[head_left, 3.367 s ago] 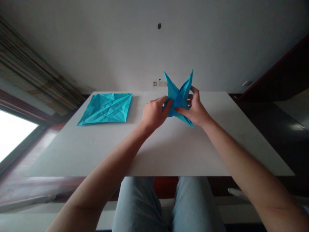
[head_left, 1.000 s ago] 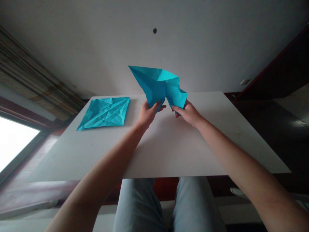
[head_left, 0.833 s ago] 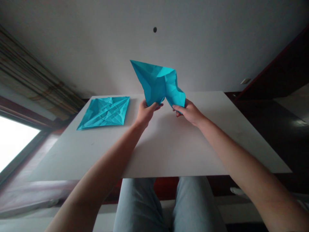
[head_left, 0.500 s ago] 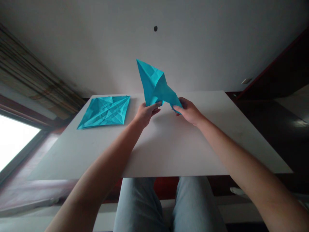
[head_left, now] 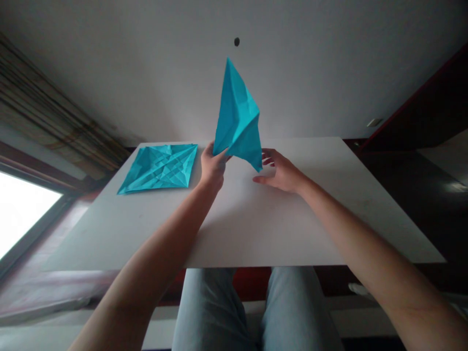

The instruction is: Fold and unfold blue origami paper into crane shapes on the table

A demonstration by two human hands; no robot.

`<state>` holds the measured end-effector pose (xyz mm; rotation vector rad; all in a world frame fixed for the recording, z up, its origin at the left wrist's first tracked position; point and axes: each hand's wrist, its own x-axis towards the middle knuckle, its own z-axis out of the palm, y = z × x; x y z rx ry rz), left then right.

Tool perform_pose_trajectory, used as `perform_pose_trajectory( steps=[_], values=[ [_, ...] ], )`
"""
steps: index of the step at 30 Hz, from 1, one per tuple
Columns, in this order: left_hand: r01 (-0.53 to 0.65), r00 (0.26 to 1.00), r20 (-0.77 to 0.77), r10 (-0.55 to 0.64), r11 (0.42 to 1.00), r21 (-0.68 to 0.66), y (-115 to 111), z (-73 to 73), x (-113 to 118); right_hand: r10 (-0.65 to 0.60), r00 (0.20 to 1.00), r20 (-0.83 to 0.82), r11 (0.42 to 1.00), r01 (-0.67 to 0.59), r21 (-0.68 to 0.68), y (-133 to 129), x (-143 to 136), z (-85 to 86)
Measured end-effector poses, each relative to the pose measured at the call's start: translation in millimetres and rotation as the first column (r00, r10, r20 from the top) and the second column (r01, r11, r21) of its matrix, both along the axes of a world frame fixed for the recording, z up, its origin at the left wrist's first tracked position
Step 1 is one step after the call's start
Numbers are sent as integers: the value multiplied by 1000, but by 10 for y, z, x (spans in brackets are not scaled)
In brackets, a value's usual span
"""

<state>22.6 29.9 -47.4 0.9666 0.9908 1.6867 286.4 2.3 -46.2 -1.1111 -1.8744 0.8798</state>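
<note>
My left hand (head_left: 211, 167) pinches the lower left corner of a blue creased paper (head_left: 237, 116) and holds it upright above the white table (head_left: 256, 219), its tip pointing up. My right hand (head_left: 280, 170) hovers just right of the paper's lower point, fingers spread, holding nothing. A second blue sheet (head_left: 160, 165), flat and covered in fold lines, lies on the table at the far left, beside my left hand.
A pale wall rises behind the table, with a dark spot (head_left: 237, 41) high up. Curtains (head_left: 47, 122) and a bright window (head_left: 22, 209) are at left. A dark wooden door or cabinet (head_left: 427, 112) stands at right. My knees show under the near edge.
The paper was held in both hands as a star shape, then opened out. Now my right hand has let go and my left hand has raised the paper upright.
</note>
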Motion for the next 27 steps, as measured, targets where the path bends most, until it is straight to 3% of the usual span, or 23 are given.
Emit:
perform_pose_trajectory(
  steps=[2, 5, 8, 12, 15, 18, 22, 27],
  values=[
    [-53, 998, -38, 57, 994, 93, 2, 24, -44, 90, 995, -39, 992, -93, -80, 16, 45, 4],
    [-76, 991, -93, 95, 978, 192, -67, 121, -72, 205, 942, -267, 950, -257, -176, 16, 93, 83],
    [-103, 972, -185, 142, 974, 204, -217, 254, -50, 125, 909, -398, 967, -201, -157, -22, 68, 177],
    [-72, 923, -345, 169, 958, 277, -409, 351, -16, -3, 955, -296, 999, -12, -49, -64, -25, 217],
    [-20, 878, -433, 206, 918, 397, -428, 317, -31, -38, 968, -248, 999, 40, 5, -63, -40, 214],
    [47, 869, -476, 133, 936, 348, -345, 233, -66, -74, 966, -249, 997, 77, 2, -60, -12, 233],
    [145, 850, -526, 15, 954, 261, -254, 148, -86, -52, 967, -249, 998, 61, 31, -77, -1, 290],
    [47, 848, -518, 113, 957, 286, -291, 166, -76, 78, 975, -210, 996, -66, 65, -186, -39, 379]
  ],
)
